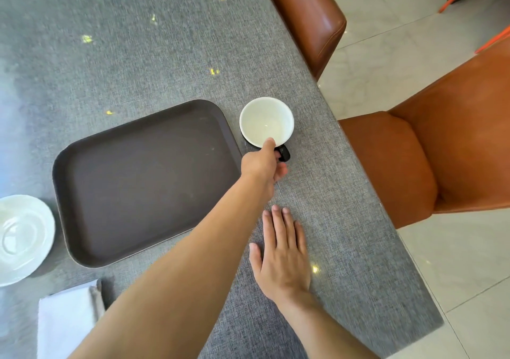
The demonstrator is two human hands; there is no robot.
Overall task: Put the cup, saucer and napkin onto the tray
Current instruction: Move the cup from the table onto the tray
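A dark brown tray lies on the grey table with nothing on it. Just right of the tray's far right corner stands the cup, white inside, black outside. My left hand reaches across to it, thumb on the rim and fingers closed around the black handle. Nearer to me, my right hand lies flat, palm down, on the cloth with its fingers apart. A white saucer sits left of the tray at the frame's edge. A folded white napkin lies at the bottom left, partly hidden by my left forearm.
The table's right edge runs diagonally close to the cup. Beyond it stand two brown leather chairs on a pale tiled floor. Grey cloth stretches behind the tray.
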